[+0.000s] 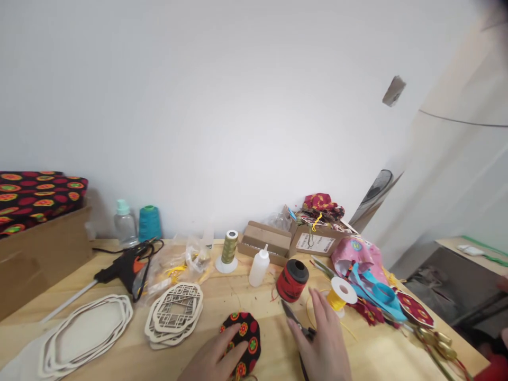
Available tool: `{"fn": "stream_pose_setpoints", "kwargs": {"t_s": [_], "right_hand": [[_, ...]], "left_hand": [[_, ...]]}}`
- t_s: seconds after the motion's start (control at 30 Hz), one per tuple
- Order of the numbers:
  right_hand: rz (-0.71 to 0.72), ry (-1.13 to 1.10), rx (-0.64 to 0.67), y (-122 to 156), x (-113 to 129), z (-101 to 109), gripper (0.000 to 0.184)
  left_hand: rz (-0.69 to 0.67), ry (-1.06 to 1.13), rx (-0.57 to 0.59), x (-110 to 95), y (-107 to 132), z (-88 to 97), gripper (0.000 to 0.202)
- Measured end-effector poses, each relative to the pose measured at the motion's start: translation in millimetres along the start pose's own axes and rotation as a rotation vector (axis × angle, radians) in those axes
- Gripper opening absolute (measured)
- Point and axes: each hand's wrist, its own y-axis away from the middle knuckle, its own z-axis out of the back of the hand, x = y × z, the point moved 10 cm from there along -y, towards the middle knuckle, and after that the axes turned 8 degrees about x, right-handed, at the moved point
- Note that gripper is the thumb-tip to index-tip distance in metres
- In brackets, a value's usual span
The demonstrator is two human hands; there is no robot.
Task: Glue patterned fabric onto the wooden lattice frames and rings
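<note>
At the bottom centre, my left hand [216,357] has its fingers over the left side of a flat, scallop-edged fabric piece [253,330], black with red, orange and green motifs. A thin cord shows at the piece's lower edge. To the right, my right hand [327,344] is spread over a pair of scissors [291,313], thumb apart from the fingers. The scissor blades point away from me; the hand hides part of the handles. Just beyond lie a red spool of cord [291,286] and a white spool of yellow cord [337,301].
At left are a glue gun [123,270], pale scalloped frames [87,330] and lattice wood pieces [177,312]. A white squeeze bottle [259,267], green thread cone [229,248] and cardboard box [273,241] stand towards the wall. Fabric scraps and blue ribbon [377,293] crowd the right.
</note>
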Motion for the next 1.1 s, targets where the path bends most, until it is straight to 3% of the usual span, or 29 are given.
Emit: {"fn": "stream_pose_setpoints", "kwargs": {"t_s": [0.07,0.1,0.23,0.37,0.43,0.5,0.57,0.63,0.77,0.93,1.1], "right_hand": [[-0.149,-0.134,0.004,-30.3,-2.8,-5.9,0.079],[-0.216,-0.190,0.033,-43.0,-6.9,-12.6,0.080],[-0.247,-0.252,0.036,-75.1,-26.5,-22.9,0.055],[-0.262,-0.266,-0.014,-81.3,-58.8,-19.6,0.051],[-0.246,-0.262,-0.050,-77.3,-60.5,-14.6,0.053],[-0.207,-0.252,-0.107,-67.2,-47.4,-7.1,0.053],[-0.115,-0.255,-0.103,-54.5,-18.6,-5.9,0.046],[0.137,-0.287,0.148,-42.7,32.5,-27.6,0.034],[0.300,-0.306,0.378,-21.2,85.3,-45.3,0.027],[0.350,-0.334,0.492,-10.0,96.7,-36.9,0.027],[0.401,-0.345,0.338,13.8,77.6,-13.6,0.030]], "left_hand": [[-0.003,-0.034,0.009,-1.6,-9.3,-8.3,0.041],[0.006,-0.049,0.014,-0.4,-12.2,-12.1,0.044],[0.117,-0.028,0.094,13.7,-12.6,-20.5,0.053],[0.215,0.045,0.101,22.3,-6.2,-10.7,0.056],[0.255,0.086,0.109,24.5,-5.9,-9.2,0.059],[0.296,0.110,0.131,26.5,-6.8,-11.9,0.062],[0.309,0.126,0.108,26.0,-7.8,-12.0,0.066],[0.295,0.133,0.038,23.4,-7.6,-8.2,0.070],[0.250,0.126,-0.089,18.9,-3.6,0.2,0.079],[0.298,0.070,-0.172,26.0,3.9,13.2,0.082],[0.380,0.047,-0.121,33.7,8.6,13.1,0.066]]}}
